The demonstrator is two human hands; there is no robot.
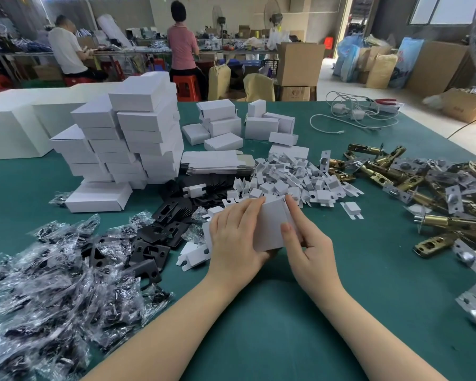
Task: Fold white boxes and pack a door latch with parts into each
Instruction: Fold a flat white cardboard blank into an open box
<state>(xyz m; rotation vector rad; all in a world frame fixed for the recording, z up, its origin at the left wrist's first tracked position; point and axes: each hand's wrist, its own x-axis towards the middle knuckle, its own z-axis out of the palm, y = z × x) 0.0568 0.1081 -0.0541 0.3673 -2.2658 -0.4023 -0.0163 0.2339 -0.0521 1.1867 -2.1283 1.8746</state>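
Note:
A small white box (270, 224) is held upright just above the green table (272, 312), at centre. My left hand (237, 237) wraps its left side, fingers over the top edge. My right hand (308, 243) pinches its right edge, index finger along the flap. Brass door latches (412, 185) lie heaped at the right. Flat unfolded box blanks (217, 163) are stacked behind, and a pile of white card inserts (294, 177) sits beside them. Black strike plates (154, 243) and bagged parts (47, 284) lie at the left.
A tall stack of folded white boxes (127, 138) stands at the left back, with more boxes (248, 125) behind centre. White cables and chargers (352, 114) lie at the far right corner. Two people work at benches beyond the table.

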